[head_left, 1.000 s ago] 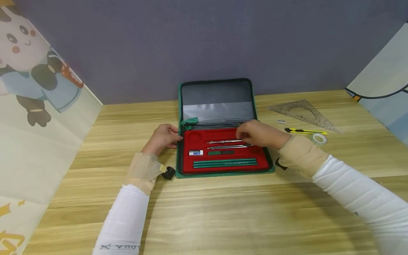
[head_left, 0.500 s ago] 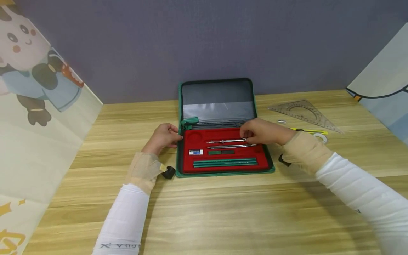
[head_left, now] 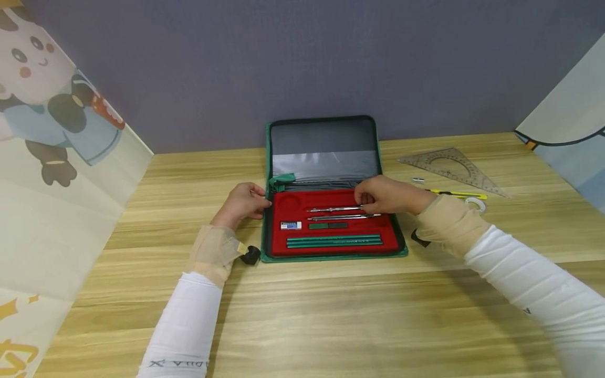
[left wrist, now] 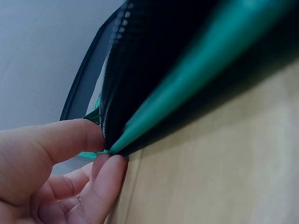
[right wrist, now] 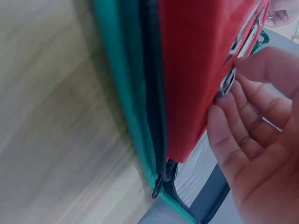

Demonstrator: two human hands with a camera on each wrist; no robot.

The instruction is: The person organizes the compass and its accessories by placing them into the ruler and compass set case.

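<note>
A green zip case (head_left: 334,258) lies unfolded on the table, its red tray (head_left: 283,244) facing up. My left hand (head_left: 243,202) pinches the case's left edge between thumb and fingers; the left wrist view shows the green edge and zip (left wrist: 105,112) there. Over the tray's right side, my right hand (head_left: 389,194) pinches the end of the upper metal drawing compass (head_left: 331,210), which lies in its slot. In the right wrist view, thumb and fingertips close around its metal end (right wrist: 227,83). Just below it lies a second slim metal instrument (head_left: 340,217).
The tray also holds an eraser (head_left: 290,226), a small green-and-black piece (head_left: 327,226) and green pencils (head_left: 334,241). To the right lie a clear set square (head_left: 482,178), a small metal sharpener-like piece (head_left: 418,180), a yellow utility knife (head_left: 465,196) and a tape roll (head_left: 476,203).
My right hand has shifted slightly right along the upper compass, uncovering the right end of the lower instrument. My left hand has stayed on the case edge.
</note>
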